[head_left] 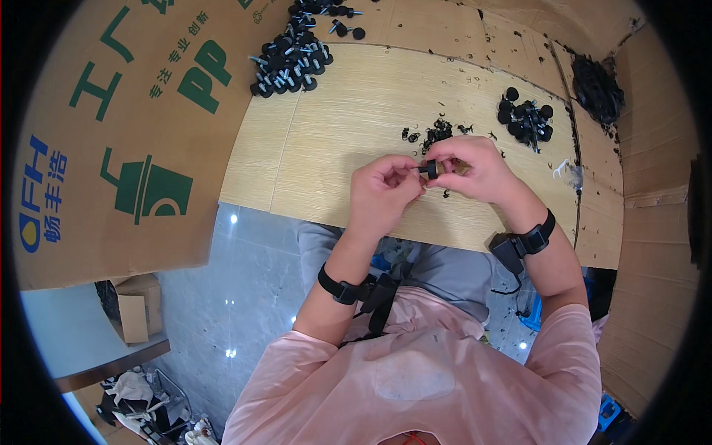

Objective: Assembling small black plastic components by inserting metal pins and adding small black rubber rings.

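Both my hands meet over the near part of the wooden table. Between them is a bolt with a black round head. My left hand is closed in a pinch at the bolt's left end, its fingertips hiding part of it. The thumb and fingers of my right hand close round the black head from the right. Something tan shows inside that hand; what it is I cannot make out. Just beyond my fingers lies a heap of small curled black scraps.
A large pile of black-headed bolts stands at the far left, and a smaller pile lies at the right. Black scraps gather in the far right corner. A tall printed cardboard box borders the table on the left; cardboard walls border the right.
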The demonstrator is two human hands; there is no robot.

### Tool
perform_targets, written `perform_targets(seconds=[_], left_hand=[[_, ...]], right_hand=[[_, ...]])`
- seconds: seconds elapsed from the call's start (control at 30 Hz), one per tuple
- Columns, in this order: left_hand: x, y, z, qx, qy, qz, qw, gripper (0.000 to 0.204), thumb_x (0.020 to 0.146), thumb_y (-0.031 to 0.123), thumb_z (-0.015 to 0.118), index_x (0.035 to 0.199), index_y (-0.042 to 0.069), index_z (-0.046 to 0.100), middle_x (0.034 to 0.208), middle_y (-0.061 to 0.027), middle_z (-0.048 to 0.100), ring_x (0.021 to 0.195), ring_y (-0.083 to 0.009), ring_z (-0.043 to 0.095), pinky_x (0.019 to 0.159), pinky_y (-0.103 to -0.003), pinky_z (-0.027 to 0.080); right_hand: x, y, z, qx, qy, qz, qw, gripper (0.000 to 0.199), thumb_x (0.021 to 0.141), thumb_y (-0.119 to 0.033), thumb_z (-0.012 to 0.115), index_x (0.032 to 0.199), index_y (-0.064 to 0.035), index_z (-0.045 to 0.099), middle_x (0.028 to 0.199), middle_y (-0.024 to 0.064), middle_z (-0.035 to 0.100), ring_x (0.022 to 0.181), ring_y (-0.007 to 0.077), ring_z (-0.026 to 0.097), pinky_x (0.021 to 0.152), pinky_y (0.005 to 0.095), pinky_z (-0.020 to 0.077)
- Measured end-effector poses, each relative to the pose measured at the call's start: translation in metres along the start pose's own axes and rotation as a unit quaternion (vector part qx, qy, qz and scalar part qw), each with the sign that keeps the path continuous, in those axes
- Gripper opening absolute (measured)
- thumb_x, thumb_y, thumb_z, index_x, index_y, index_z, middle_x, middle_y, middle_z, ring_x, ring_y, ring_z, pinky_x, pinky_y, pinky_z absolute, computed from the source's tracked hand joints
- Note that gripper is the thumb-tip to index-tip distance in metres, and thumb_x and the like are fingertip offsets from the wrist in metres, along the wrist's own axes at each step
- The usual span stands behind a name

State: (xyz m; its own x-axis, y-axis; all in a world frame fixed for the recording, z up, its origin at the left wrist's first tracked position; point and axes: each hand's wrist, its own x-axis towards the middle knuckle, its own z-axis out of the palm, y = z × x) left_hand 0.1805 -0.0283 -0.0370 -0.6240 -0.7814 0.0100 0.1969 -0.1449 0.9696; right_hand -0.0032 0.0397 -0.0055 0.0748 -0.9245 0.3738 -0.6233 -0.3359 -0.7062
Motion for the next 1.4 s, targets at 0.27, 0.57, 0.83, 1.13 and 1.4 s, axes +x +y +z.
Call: perform_targets(seconds=[0.27, 0.57, 0.83, 1.13, 1.4], left_hand=[[0.0012, 0.0017, -0.0001, -0.005, -0.012, -0.016, 1.0, 0.012, 0.084, -0.006, 0.059, 0.096, -0.006, 0.061, 0.081, -0.0111, 0.066, 0.068, -0.0132, 0.065, 0.062, -0.024, 0.055], [-0.0007, 0.0031, 0.002, 0.012, 0.002, -0.003, 1.0, 0.012, 0.083, -0.008, 0.059, 0.095, -0.007, 0.061, 0.08, -0.0111, 0.066, 0.069, -0.0138, 0.065, 0.062, -0.024, 0.054], [-0.0016, 0.0042, 0.0001, -0.045, -0.016, -0.012, 0.999, 0.013, 0.084, -0.005, 0.061, 0.097, -0.006, 0.062, 0.081, -0.0114, 0.067, 0.067, -0.0139, 0.064, 0.06, -0.025, 0.053], [-0.0026, 0.0016, -0.0024, -0.074, -0.039, 0.019, 0.996, 0.017, 0.087, -0.001, 0.06, 0.104, -0.005, 0.063, 0.085, -0.0119, 0.068, 0.069, -0.0143, 0.064, 0.062, -0.025, 0.053], [-0.0005, 0.0026, -0.0023, -0.096, -0.026, 0.002, 0.995, 0.016, 0.089, -0.001, 0.057, 0.103, -0.005, 0.064, 0.085, -0.0118, 0.068, 0.07, -0.0144, 0.064, 0.063, -0.025, 0.052]], right_hand=[[0.0012, -0.0032, 0.0, 0.003, 0.008, 0.011, 1.0, 0.032, 0.067, -0.017, 0.079, 0.095, -0.0064, 0.066, 0.066, 0.0054, 0.058, 0.058, 0.0156, 0.057, 0.055, 0.0269, 0.0467], [0.0, -0.0023, 0.0031, 0.038, 0.011, 0.011, 0.999, 0.032, 0.069, -0.015, 0.079, 0.096, -0.0054, 0.065, 0.066, 0.0049, 0.058, 0.057, 0.015, 0.056, 0.055, 0.0263, 0.0462], [-0.0005, -0.0064, 0.0004, 0.067, 0.019, 0.02, 0.997, 0.03, 0.074, -0.013, 0.077, 0.098, -0.0035, 0.063, 0.067, 0.0045, 0.059, 0.057, 0.0126, 0.055, 0.056, 0.0248, 0.0456], [-0.0014, -0.0006, 0.0022, 0.099, 0.029, 0.026, 0.994, 0.026, 0.077, -0.014, 0.076, 0.097, -0.0019, 0.063, 0.067, 0.0045, 0.06, 0.059, 0.0119, 0.057, 0.058, 0.024, 0.0459], [0.0005, -0.0032, 0.0019, 0.02, 0.029, 0.0, 0.999, 0.032, 0.068, -0.015, 0.079, 0.095, -0.005, 0.065, 0.07, 0.005, 0.061, 0.056, 0.0142, 0.057, 0.053, 0.0252, 0.0465]])
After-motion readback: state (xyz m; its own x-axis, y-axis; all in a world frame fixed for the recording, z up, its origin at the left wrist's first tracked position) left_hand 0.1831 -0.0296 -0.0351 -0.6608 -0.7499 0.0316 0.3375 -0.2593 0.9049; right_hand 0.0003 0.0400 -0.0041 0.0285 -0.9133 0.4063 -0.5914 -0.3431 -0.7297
